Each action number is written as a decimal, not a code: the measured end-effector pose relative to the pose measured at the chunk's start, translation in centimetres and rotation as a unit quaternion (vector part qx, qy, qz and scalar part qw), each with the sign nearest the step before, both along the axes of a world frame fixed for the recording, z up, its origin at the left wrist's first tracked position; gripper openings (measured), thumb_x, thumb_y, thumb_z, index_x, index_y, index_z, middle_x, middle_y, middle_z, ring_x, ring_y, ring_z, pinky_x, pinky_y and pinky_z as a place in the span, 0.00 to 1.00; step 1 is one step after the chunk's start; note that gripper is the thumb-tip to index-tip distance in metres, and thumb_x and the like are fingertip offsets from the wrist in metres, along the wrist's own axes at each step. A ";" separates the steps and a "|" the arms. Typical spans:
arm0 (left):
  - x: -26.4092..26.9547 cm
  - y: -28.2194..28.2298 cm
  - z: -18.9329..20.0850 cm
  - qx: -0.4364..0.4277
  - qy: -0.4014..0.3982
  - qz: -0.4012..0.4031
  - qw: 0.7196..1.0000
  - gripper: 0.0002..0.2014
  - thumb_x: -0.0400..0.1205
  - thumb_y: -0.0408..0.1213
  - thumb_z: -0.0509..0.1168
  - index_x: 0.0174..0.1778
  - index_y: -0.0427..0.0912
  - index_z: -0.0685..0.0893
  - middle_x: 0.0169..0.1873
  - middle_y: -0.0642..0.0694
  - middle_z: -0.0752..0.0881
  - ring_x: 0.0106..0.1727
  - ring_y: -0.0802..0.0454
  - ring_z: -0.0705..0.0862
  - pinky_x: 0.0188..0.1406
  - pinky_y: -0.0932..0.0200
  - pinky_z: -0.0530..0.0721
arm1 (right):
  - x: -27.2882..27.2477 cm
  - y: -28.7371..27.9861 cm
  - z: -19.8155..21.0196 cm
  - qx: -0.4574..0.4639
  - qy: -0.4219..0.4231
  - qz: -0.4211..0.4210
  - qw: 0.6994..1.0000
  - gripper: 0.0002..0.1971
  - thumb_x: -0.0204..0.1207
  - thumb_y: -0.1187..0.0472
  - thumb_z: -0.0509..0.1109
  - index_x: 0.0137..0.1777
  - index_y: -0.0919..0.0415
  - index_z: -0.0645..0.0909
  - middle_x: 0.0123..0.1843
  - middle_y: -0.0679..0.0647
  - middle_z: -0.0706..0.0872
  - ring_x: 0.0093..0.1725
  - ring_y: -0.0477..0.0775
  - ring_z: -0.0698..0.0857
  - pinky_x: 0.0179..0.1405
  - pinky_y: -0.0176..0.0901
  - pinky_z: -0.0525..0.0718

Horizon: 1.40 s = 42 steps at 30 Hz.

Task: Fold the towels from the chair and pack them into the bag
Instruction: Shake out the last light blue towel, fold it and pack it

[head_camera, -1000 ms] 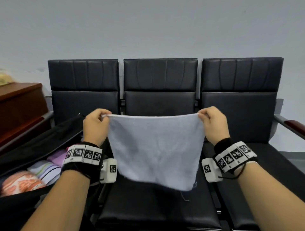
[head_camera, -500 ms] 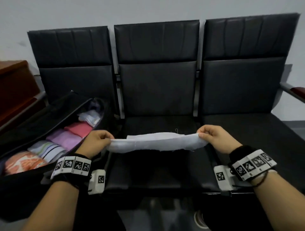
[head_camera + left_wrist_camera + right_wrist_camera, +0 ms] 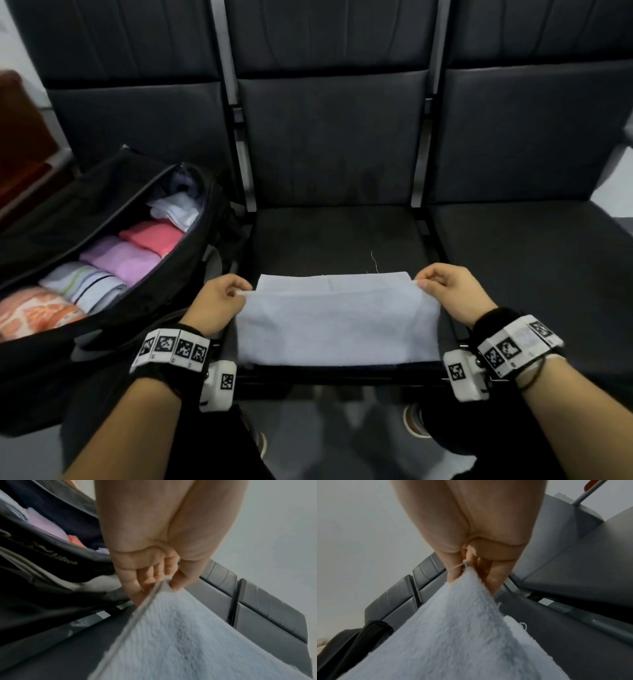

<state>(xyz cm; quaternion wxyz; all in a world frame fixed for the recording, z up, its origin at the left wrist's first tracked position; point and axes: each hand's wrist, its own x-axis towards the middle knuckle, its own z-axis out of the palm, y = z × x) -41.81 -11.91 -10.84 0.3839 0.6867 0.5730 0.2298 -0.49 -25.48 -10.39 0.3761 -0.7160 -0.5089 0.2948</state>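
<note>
Both hands, left hand (image 3: pixel 219 301) and right hand (image 3: pixel 448 294), pinched the towel (image 3: pixel 337 329) corners mid-frame, fingers clamped, apparently folding it on the seat (image 3: pixel 335 236) for the bag (image 3: pixel 191 240).

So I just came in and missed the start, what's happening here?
A person is folding a pale blue towel on the middle seat of a row of black chairs. The left hand and right hand each pinch a corner of its upper layer. An open black bag on the left seat already holds several folded towels.
</note>
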 end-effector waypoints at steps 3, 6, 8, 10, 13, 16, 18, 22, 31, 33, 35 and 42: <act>1.3 0.9 -1.4 0.025 -0.003 0.034 0.999 0.12 0.77 0.23 0.66 0.44 0.46 0.87 0.34 0.47 0.88 0.33 0.56 0.81 0.35 0.63 0.77 | 0.3 1.3 -1.4 0.001 -0.002 -0.040 0.999 0.07 0.79 0.66 0.73 0.41 0.54 0.87 0.39 0.52 0.90 0.41 0.52 0.87 0.44 0.43 0.83; 2.2 2.2 -2.3 0.045 -0.001 0.057 0.997 0.10 0.79 0.26 0.66 0.45 0.46 0.88 0.37 0.45 0.88 0.34 0.53 0.82 0.36 0.61 0.77 | 0.6 2.8 -2.3 0.012 -0.014 -0.075 0.997 0.10 0.78 0.65 0.73 0.38 0.50 0.85 0.33 0.48 0.88 0.36 0.48 0.84 0.37 0.40 0.78; 2.7 3.3 -2.6 0.052 0.002 0.067 0.996 0.12 0.78 0.27 0.65 0.43 0.51 0.87 0.36 0.49 0.88 0.33 0.56 0.82 0.34 0.64 0.77 | 0.9 4.0 -2.6 0.012 -0.020 -0.085 0.996 0.09 0.77 0.64 0.73 0.38 0.50 0.85 0.29 0.45 0.86 0.33 0.45 0.83 0.36 0.38 0.77; 3.1 4.4 -3.0 0.053 0.013 0.072 0.996 0.14 0.78 0.28 0.64 0.41 0.55 0.86 0.35 0.54 0.87 0.35 0.58 0.83 0.34 0.65 0.77 | 1.1 5.1 -2.9 0.012 -0.027 -0.091 0.995 0.09 0.76 0.64 0.73 0.37 0.49 0.85 0.28 0.44 0.86 0.33 0.44 0.82 0.36 0.37 0.76; 4.0 6.1 -4.1 0.041 0.026 0.093 0.994 0.12 0.80 0.30 0.64 0.45 0.54 0.86 0.37 0.54 0.88 0.39 0.55 0.85 0.35 0.66 0.77 | 1.3 6.8 -3.4 0.003 -0.049 -0.099 0.994 0.08 0.78 0.64 0.72 0.41 0.50 0.84 0.33 0.45 0.87 0.39 0.47 0.85 0.36 0.34 0.76; 4.9 6.5 -5.9 0.002 0.007 0.109 0.994 0.16 0.83 0.29 0.66 0.67 0.42 0.82 0.55 0.48 0.87 0.49 0.49 0.86 0.53 0.61 0.80 | 1.2 7.1 -4.9 -0.054 -0.079 -0.107 0.990 0.08 0.80 0.61 0.70 0.58 0.56 0.83 0.42 0.47 0.85 0.46 0.51 0.84 0.44 0.36 0.76; 4.6 5.7 -7.1 -0.027 0.018 0.113 0.993 0.21 0.82 0.30 0.68 0.72 0.39 0.79 0.60 0.46 0.83 0.56 0.44 0.85 0.58 0.57 0.78 | 1.2 5.9 -6.3 -0.124 -0.111 -0.100 0.981 0.16 0.80 0.57 0.71 0.66 0.60 0.80 0.47 0.53 0.85 0.52 0.57 0.84 0.53 0.44 0.79; 3.1 3.4 -8.3 -0.050 0.106 0.088 0.989 0.13 0.77 0.30 0.66 0.56 0.45 0.86 0.50 0.38 0.86 0.44 0.44 0.84 0.47 0.57 0.78 | 0.4 2.8 -8.8 -0.188 -0.117 -0.106 0.969 0.15 0.79 0.51 0.71 0.60 0.57 0.81 0.44 0.49 0.85 0.47 0.56 0.83 0.47 0.47 0.80; 3.3 0.5 -7.9 -0.078 0.120 0.065 0.988 0.11 0.79 0.29 0.65 0.51 0.41 0.91 0.57 0.39 0.87 0.58 0.41 0.86 0.60 0.55 0.82 | 0.3 1.7 -7.8 -0.186 0.086 -0.162 0.965 0.04 0.73 0.70 0.74 0.38 0.69 0.84 0.39 0.63 0.87 0.40 0.60 0.84 0.43 0.52 0.81; 3.6 -0.1 -7.8 -0.094 0.100 0.044 0.990 0.10 0.79 0.29 0.66 0.50 0.40 0.92 0.53 0.42 0.90 0.57 0.44 0.87 0.58 0.59 0.82 | 1.5 1.1 -6.7 -0.171 0.138 -0.197 0.956 0.03 0.74 0.72 0.73 0.43 0.73 0.86 0.41 0.67 0.87 0.41 0.61 0.85 0.44 0.55 0.83; 4.3 -0.6 -7.6 -0.126 0.084 0.017 0.988 0.09 0.79 0.31 0.65 0.46 0.41 0.92 0.48 0.44 0.92 0.51 0.45 0.90 0.52 0.55 0.88 | 2.4 0.5 -5.7 -0.168 0.165 -0.221 0.947 0.03 0.75 0.72 0.72 0.45 0.73 0.86 0.38 0.64 0.89 0.37 0.60 0.86 0.38 0.47 0.84; 5.4 -0.7 -6.2 -0.087 0.112 0.010 0.990 0.12 0.77 0.32 0.65 0.39 0.53 0.90 0.45 0.50 0.89 0.50 0.47 0.87 0.53 0.59 0.83 | 0.5 0.1 -2.5 -0.145 0.271 -0.178 0.935 0.08 0.79 0.71 0.68 0.52 0.66 0.87 0.45 0.65 0.91 0.42 0.62 0.89 0.44 0.51 0.85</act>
